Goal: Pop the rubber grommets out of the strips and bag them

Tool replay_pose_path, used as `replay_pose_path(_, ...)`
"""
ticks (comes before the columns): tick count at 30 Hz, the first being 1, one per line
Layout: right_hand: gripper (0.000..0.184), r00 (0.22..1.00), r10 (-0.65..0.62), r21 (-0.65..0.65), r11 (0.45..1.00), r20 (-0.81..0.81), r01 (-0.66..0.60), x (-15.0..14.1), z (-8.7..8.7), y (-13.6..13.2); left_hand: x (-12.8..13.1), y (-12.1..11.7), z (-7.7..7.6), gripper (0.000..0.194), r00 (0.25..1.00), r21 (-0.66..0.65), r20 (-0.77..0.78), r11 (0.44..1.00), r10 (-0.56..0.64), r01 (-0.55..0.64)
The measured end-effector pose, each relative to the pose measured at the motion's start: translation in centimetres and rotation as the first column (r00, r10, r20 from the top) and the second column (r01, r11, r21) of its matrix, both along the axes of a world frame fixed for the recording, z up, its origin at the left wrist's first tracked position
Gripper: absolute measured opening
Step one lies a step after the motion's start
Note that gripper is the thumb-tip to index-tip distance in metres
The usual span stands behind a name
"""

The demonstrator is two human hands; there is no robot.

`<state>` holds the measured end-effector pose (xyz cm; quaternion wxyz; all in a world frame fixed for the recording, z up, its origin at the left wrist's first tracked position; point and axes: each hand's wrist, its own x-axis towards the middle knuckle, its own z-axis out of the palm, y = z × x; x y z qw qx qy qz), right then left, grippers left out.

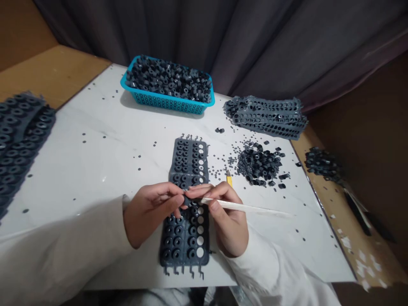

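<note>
A dark moulded rubber sheet (184,229) lies lengthwise in front of me, with rows of round ring-shaped parts and a right-hand column of open holes showing white table. Above its middle, my left hand (148,210) pinches a small black rubber piece (187,201) between thumb and fingers. My right hand (231,221) is closed around a thin white stick (251,207), its inner end close to that piece. The right fingertips reach to the left hand's fingertips. Fingers partly hide the piece and the sheet's middle rows.
A blue basket (168,103) full of black rubber parts stands at the back. Stacked punched sheets (267,114) lie back right, above a pile of black parts and discs (259,163). A yellow-handled tool (229,178) sits beside the pile. More moulded sheets (19,144) are left.
</note>
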<state>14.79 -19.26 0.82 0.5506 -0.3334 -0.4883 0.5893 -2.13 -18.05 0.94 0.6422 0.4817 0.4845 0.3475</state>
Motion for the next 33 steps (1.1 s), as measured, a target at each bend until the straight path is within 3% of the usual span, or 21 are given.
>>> replay_pose_path(9,0.005,0.997,-0.009,0.041,0.999,0.074,0.006,0.2,0.0,0.0,0.2,-0.4,0.8,0.016,0.998,-0.028,-0.045,0.998,0.051,-0.052)
replay_pose_path(16,0.002,0.993,-0.051,0.080,0.996,0.108,0.043,0.0,-0.1,-0.1,0.0,0.0,-0.2,0.020,0.998,-0.020,-0.053,0.999,0.038,-0.039)
replay_pose_path(18,0.001,0.986,-0.101,0.110,0.990,0.134,0.086,0.1,0.0,0.2,0.1,0.1,-0.4,0.022,0.997,-0.027,-0.043,0.998,0.057,-0.058)
replay_pose_path(21,0.003,0.949,-0.272,0.145,0.957,0.158,0.251,0.7,0.4,1.2,0.1,0.2,-0.6,0.027,0.998,-0.002,-0.040,0.998,0.057,-0.057)
replay_pose_path(26,0.017,0.807,-0.590,0.075,0.806,0.027,0.587,4.3,1.4,4.7,-0.2,0.1,-0.8,0.031,0.997,0.027,-0.082,1.000,0.010,-0.007)
replay_pose_path(30,0.033,0.610,-0.788,0.018,0.611,-0.082,0.792,9.5,1.4,7.3,-0.2,0.0,-1.0,0.033,0.994,0.081,-0.103,0.996,0.045,-0.037)
replay_pose_path(33,0.041,0.452,-0.892,0.004,0.452,-0.014,0.892,13.3,0.6,8.4,-0.1,0.0,-1.0,0.034,0.992,0.109,-0.110,0.993,0.060,-0.048)
